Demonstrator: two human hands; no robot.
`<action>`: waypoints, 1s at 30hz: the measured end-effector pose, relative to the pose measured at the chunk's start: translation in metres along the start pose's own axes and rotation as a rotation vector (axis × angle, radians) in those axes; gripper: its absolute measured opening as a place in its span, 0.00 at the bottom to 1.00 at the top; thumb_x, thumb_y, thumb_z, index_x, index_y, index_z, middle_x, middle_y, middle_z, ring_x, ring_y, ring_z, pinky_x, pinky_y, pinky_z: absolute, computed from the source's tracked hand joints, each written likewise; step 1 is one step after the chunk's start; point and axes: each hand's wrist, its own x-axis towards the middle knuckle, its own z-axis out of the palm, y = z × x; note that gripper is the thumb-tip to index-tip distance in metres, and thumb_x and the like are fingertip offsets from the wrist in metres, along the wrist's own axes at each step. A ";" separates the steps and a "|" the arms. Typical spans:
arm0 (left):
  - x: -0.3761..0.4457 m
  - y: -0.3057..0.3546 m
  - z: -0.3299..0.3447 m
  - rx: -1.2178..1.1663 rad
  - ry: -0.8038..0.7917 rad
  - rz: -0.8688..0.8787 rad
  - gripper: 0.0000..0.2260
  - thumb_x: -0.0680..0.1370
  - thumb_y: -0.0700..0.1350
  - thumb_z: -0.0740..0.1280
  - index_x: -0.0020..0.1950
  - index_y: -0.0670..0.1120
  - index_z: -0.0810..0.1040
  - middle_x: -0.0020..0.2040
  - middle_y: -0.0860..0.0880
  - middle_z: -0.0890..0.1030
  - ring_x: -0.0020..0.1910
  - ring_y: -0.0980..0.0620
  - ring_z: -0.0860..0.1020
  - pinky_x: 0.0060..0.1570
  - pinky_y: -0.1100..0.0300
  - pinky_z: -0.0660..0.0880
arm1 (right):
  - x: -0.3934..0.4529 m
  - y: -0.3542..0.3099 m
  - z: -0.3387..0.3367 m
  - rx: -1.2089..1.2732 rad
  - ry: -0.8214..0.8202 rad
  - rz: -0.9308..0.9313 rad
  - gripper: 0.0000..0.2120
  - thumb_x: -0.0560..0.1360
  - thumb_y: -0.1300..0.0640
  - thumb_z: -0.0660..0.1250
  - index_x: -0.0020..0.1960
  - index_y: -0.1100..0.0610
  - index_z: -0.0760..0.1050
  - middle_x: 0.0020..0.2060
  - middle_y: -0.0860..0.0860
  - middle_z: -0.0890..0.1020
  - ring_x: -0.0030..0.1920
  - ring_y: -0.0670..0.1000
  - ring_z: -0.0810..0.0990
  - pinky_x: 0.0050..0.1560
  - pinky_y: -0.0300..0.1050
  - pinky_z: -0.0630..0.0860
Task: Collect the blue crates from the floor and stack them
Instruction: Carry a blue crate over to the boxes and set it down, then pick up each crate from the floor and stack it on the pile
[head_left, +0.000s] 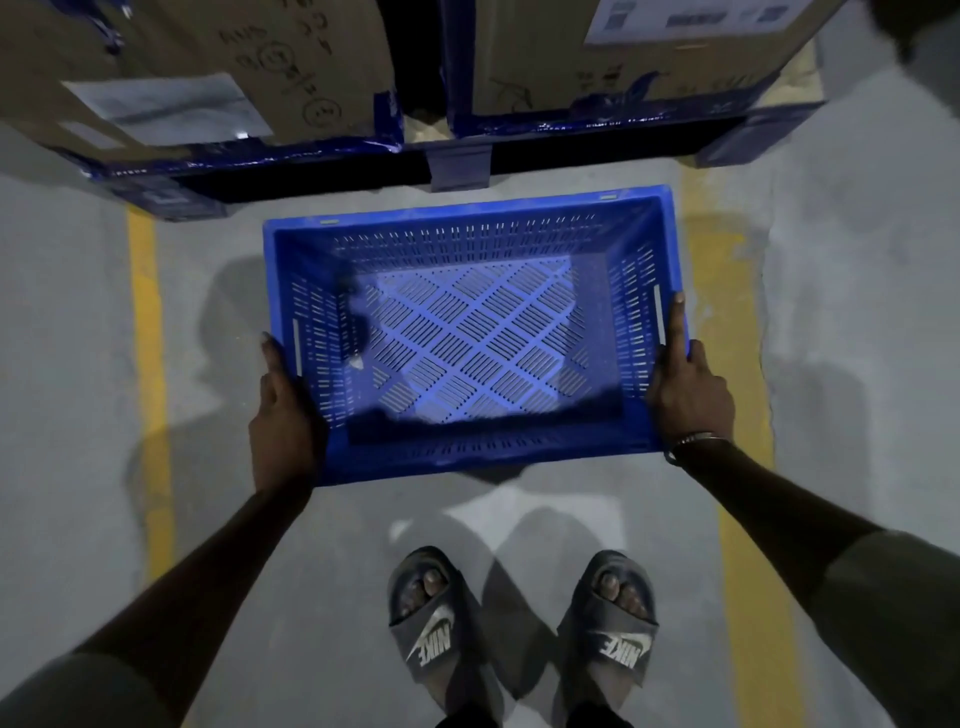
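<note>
Crate (467, 332), frame centre: blue moulded plastic, slotted walls, lattice base, slight sheen where lit. Floor (67, 364): grey concrete, matt, mottled; painted yellow lines (148, 374) worn and patchy. Boxes (218, 57), upper frame: brown cardboard, matt, with paper labels and glossy blue tape. Slides (524, 623), bottom: dark, matt, rubbery. Bracelet (696, 441), right wrist: shiny metal.

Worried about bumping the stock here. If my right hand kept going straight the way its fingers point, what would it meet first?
Probably the blue pallet under the cardboard boxes. The right hand grips the blue crate, pointing up-frame over bare floor. Depth is unclear.
</note>
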 end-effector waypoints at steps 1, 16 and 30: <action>0.002 0.000 0.000 0.000 -0.009 0.003 0.35 0.85 0.42 0.58 0.85 0.49 0.40 0.76 0.33 0.68 0.61 0.26 0.76 0.60 0.32 0.73 | 0.001 0.000 0.001 0.011 -0.006 0.005 0.40 0.82 0.52 0.57 0.78 0.37 0.30 0.52 0.60 0.75 0.33 0.65 0.78 0.36 0.64 0.79; -0.112 0.081 -0.098 0.193 -0.172 0.342 0.34 0.76 0.36 0.70 0.81 0.44 0.64 0.63 0.31 0.74 0.60 0.28 0.72 0.56 0.35 0.74 | -0.134 -0.039 -0.146 0.159 -0.097 0.223 0.31 0.76 0.54 0.64 0.77 0.59 0.62 0.70 0.61 0.67 0.65 0.65 0.72 0.57 0.57 0.75; -0.423 0.285 -0.282 0.378 -0.657 0.889 0.27 0.79 0.42 0.66 0.80 0.47 0.68 0.70 0.41 0.74 0.67 0.38 0.74 0.61 0.43 0.73 | -0.499 -0.035 -0.398 0.440 0.032 0.684 0.20 0.78 0.54 0.64 0.68 0.58 0.71 0.66 0.58 0.69 0.57 0.63 0.78 0.46 0.52 0.76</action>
